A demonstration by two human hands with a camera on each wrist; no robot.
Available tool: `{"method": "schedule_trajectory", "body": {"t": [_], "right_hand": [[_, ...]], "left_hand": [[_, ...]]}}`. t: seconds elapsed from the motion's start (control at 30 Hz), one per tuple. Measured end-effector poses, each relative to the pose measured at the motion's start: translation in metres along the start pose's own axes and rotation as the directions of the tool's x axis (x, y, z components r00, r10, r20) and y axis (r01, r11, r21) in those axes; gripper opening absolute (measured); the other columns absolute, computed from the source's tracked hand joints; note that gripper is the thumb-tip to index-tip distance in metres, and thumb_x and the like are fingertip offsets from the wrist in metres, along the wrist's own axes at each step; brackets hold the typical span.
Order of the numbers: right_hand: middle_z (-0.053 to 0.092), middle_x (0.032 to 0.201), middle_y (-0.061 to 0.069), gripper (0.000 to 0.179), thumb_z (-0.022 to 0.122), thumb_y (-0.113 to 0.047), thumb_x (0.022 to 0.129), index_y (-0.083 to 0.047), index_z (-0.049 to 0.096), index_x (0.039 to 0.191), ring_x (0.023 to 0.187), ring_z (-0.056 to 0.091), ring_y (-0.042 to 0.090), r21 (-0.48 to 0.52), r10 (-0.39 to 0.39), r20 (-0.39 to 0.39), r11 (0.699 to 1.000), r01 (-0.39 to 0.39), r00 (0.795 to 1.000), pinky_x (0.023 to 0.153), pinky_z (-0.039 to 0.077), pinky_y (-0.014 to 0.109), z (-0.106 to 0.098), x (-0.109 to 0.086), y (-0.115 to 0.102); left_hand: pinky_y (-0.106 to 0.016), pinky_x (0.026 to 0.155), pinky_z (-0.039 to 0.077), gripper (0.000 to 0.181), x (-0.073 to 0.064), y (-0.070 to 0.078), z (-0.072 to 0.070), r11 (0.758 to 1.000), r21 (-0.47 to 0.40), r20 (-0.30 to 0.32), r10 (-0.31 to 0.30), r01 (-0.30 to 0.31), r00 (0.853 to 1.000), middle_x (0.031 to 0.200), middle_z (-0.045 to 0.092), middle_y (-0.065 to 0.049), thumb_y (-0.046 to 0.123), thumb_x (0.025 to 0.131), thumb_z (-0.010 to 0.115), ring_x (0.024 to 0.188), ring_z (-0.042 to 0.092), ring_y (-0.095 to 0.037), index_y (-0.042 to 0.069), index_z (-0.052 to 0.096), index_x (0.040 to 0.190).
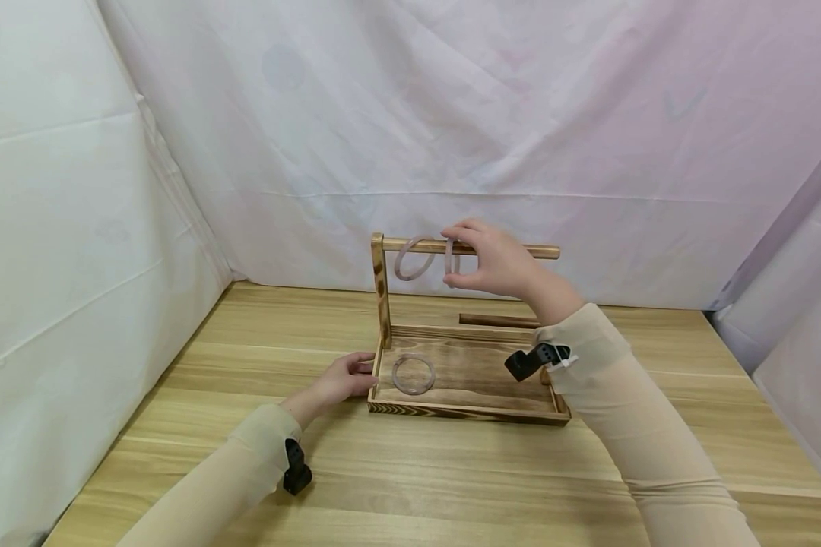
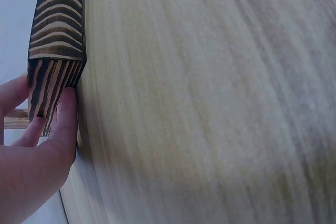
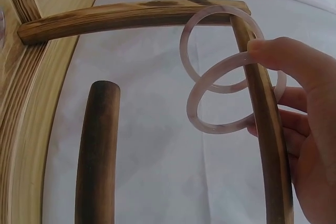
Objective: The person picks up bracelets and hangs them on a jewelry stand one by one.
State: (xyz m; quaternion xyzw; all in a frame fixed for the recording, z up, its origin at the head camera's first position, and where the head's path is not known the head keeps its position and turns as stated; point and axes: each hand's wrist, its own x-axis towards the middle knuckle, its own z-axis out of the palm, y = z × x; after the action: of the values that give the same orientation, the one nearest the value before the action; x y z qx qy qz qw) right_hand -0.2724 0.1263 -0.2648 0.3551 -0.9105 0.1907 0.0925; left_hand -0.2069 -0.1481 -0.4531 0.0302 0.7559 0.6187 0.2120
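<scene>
My right hand [image 1: 502, 262] pinches a pale translucent bangle [image 3: 202, 90] between thumb and fingers. That bangle encircles the upper wooden rod [image 1: 540, 251] of a display stand. Beside it a second pale bangle [image 1: 413, 258] hangs on the same rod, closer to the upright post [image 1: 381, 292]; the two overlap in the right wrist view. A third bangle [image 1: 413, 392] lies flat in the left part of the stand's wooden tray [image 1: 451, 412]. With fingers extended, my left hand [image 1: 338, 380] touches the tray's left end; the left wrist view shows fingertips [image 2: 67, 98] against its dark-grained side.
A shorter, lower wooden rod [image 1: 496, 320] shows behind the tray's back edge. The stand rests on a wood-grain table [image 1: 410, 486], with a white cloth backdrop [image 1: 315, 152] behind and at both sides. Black wrist cameras [image 1: 297, 467] are strapped to both sleeves.
</scene>
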Motion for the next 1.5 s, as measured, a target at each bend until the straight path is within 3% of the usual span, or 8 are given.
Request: {"method": "schedule_trajectory", "body": {"t": [0.8,1.07,1.33,1.5], "right_hand": [[0.052,0.133,0.01,0.068,0.076,-0.037,0.077,-0.01,0.051,0.134,0.122,0.05,0.029,-0.009,0.017,0.013,1.0,-0.017,1.0,0.101,0.044,0.047,-0.002,-0.001,0.0],[0.046,0.137,0.011,0.074,0.074,-0.04,0.079,-0.012,0.043,0.14,0.122,0.049,0.03,-0.003,0.025,0.011,1.0,-0.025,1.0,0.1,0.044,0.049,-0.003,0.0,0.0],[0.043,0.14,0.01,0.073,0.074,-0.037,0.079,-0.011,0.043,0.139,0.128,0.042,0.029,0.057,0.001,-0.059,0.998,0.002,0.998,0.105,0.039,0.049,-0.007,-0.004,-0.003],[0.045,0.138,0.01,0.068,0.074,-0.035,0.08,-0.01,0.046,0.137,0.127,0.043,0.028,0.076,-0.052,-0.132,0.995,0.062,0.99,0.105,0.039,0.048,-0.006,-0.01,-0.005]], "left_hand": [[-0.035,0.09,0.054,0.057,0.003,0.0,0.0,1.0,0.009,-0.01,-0.012,0.012,1.0,0.133,0.044,-0.034,-0.001,0.091,0.055,0.113,0.057,-0.037,-0.009,0.029,0.142],[-0.036,0.091,0.054,0.057,0.006,-0.003,-0.003,1.0,0.003,0.0,0.001,-0.001,1.0,0.133,0.043,-0.035,-0.001,0.091,0.054,0.114,0.056,-0.037,-0.009,0.028,0.142],[-0.036,0.092,0.053,0.056,0.006,-0.002,-0.004,1.0,0.008,0.004,0.009,-0.009,1.0,0.134,0.042,-0.034,-0.001,0.092,0.053,0.116,0.055,-0.038,-0.009,0.028,0.142],[-0.035,0.091,0.053,0.057,0.006,-0.001,-0.004,1.0,0.011,0.011,0.0,0.0,1.0,0.134,0.042,-0.035,0.0,0.092,0.054,0.116,0.054,-0.038,-0.009,0.027,0.142]]}}
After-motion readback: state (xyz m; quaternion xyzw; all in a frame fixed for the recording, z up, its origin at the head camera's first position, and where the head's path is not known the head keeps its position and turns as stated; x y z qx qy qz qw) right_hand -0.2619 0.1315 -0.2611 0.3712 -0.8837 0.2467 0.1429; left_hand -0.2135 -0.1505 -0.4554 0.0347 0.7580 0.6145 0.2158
